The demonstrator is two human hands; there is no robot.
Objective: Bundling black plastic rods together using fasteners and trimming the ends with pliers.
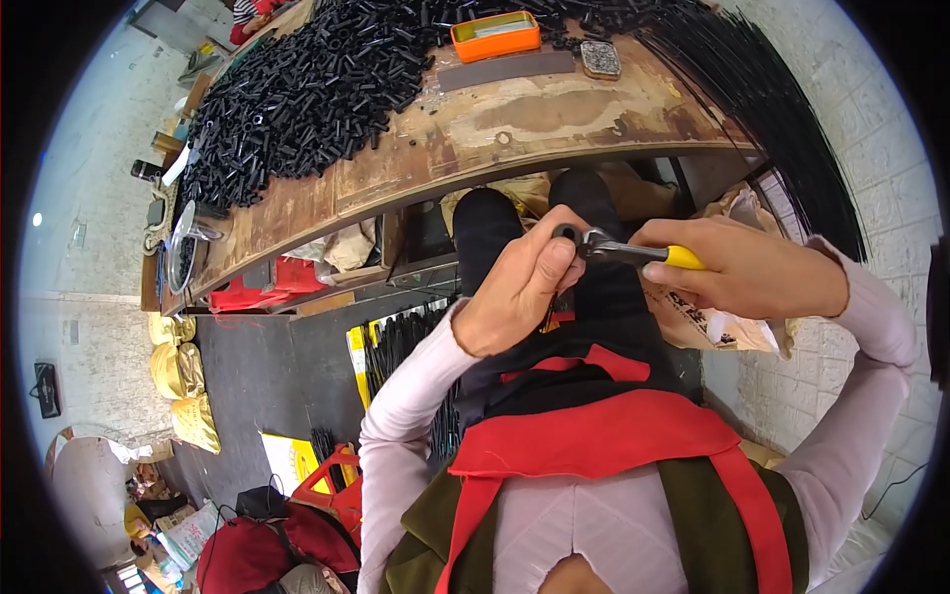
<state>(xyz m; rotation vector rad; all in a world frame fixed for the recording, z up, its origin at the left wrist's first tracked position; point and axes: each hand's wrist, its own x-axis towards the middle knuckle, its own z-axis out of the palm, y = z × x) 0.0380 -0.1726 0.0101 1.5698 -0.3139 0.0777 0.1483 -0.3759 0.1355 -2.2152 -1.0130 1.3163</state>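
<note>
Over my lap, my left hand [522, 281] pinches a short black tubular piece [567, 234], its round end showing between thumb and fingers. My right hand [737, 259] is closed around a plier-like metal tool [623, 250] with a yellow handle [685, 258]. The tool's metal head meets or lies right against the black piece; the exact contact is too small to tell. A heap of short black tubular pieces [297, 104] covers the left and back of the wooden table [475, 139] in front of me.
On the table lie an orange tray [495, 38], a grey flat strip [507, 70] and a small tin of tiny pieces [600, 59]. Long black rods [772, 109] hang over its right end. Paper sacks [727, 322] stand by my right leg; a red chair [336, 485] is behind left.
</note>
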